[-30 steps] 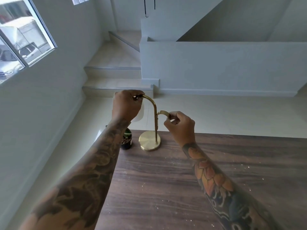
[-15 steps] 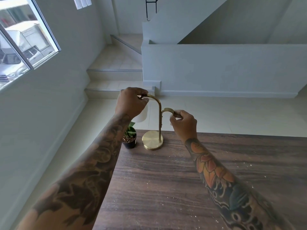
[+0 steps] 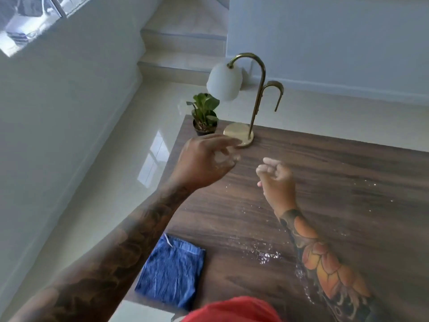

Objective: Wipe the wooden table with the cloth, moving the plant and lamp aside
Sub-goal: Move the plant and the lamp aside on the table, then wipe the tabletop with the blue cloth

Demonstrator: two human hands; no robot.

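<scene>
A brass lamp (image 3: pixel 253 98) with a white shade stands at the far left corner of the dark wooden table (image 3: pixel 348 205). Just left of its base sits a small potted plant (image 3: pixel 204 117) in a black pot. A folded blue cloth (image 3: pixel 170 270) lies on the table's near left edge. My left hand (image 3: pixel 204 161) hovers in front of the lamp base, fingers loosely curled and holding nothing. My right hand (image 3: pixel 276 182) hangs above the table to its right, fingers half curled and empty. White crumbs and specks are scattered over the wood.
The table's left edge drops to a glossy tiled floor (image 3: pixel 81 217). Steps (image 3: pixel 183 52) rise behind the lamp beside a low white wall (image 3: pixel 336 43). A window (image 3: pixel 30 17) is at the upper left. Red clothing (image 3: pixel 232 310) shows at the bottom.
Both hands have let go of the lamp's brass arms and drawn back toward me. The view has tilted down, bringing the blue cloth into sight.
</scene>
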